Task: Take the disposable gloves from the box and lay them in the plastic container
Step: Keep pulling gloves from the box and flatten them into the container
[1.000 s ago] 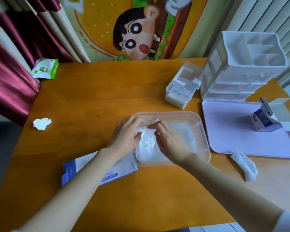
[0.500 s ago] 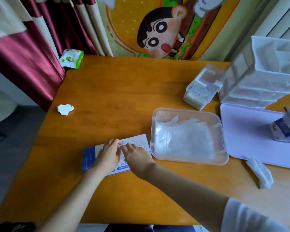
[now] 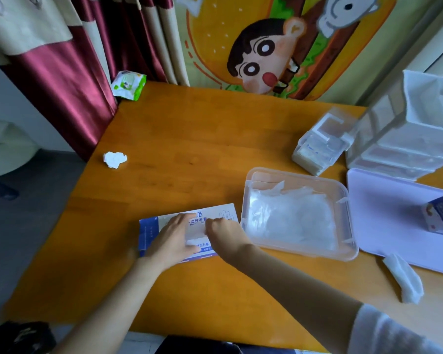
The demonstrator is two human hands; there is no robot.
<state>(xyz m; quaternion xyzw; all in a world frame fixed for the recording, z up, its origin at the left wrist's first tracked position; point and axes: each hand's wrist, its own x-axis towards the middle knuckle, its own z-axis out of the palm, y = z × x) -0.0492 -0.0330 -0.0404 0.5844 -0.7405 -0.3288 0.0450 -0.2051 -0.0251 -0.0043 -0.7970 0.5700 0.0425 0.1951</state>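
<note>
You work at an orange-brown wooden worktop (image 3: 189, 139), with a maroon and cream curtain (image 3: 69, 80) and a cartoon burger wall hanging (image 3: 261, 47) behind it. Take the clear rectangular plastic container (image 3: 298, 174) as your mark.

Beyond it to the right stands a white plastic drawer organiser (image 3: 407, 139). Just right of it lies a flat lilac tray (image 3: 384, 221) carrying a small blue and white carton (image 3: 439, 215). Inside the container a heap of thin translucent white gloves (image 3: 289, 221) lies flat.

Just left of the container lies the flat white and blue cardboard glove box (image 3: 149, 233). Its long axis runs left to right, blue end away from the container. Its blue print reads in part "次性手", beside outline drawings of gloves.

Your left hand (image 3: 173, 241) presses flat on the box, fingers (image 3: 179, 222) loose. Your right hand (image 3: 223, 235), nearer the container, curls its fingers and pinches a white glove (image 3: 196, 236) at the box's opening.

Behind the container sits a small clear lidded box (image 3: 322, 146), and in front to the right a folded white tissue (image 3: 404, 279). Well to the left is a crumpled white paper (image 3: 114, 159), and at the far left corner a green and white wipe pack (image 3: 128, 84).
</note>
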